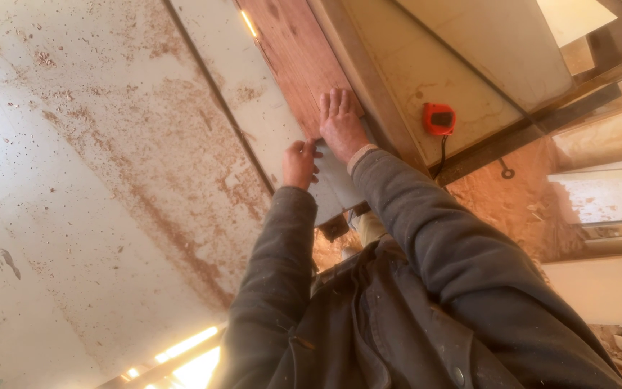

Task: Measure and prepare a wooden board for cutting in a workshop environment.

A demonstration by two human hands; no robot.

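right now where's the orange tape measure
In the head view it lies on the pale panel, right of the right hand, which is pressed flat on the reddish board.

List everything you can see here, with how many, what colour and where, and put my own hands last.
board: one, reddish-brown, on the table, running up from under the hands
table: one, pale with reddish sawdust, filling the left
tape measure: one, orange and black, on the pale surface right of the board
pale surface: one, cream, right of the board
jacket: one, dark grey, bottom centre
left hand: one, curled at the board's near end
right hand: one, flat on the board, fingers spread
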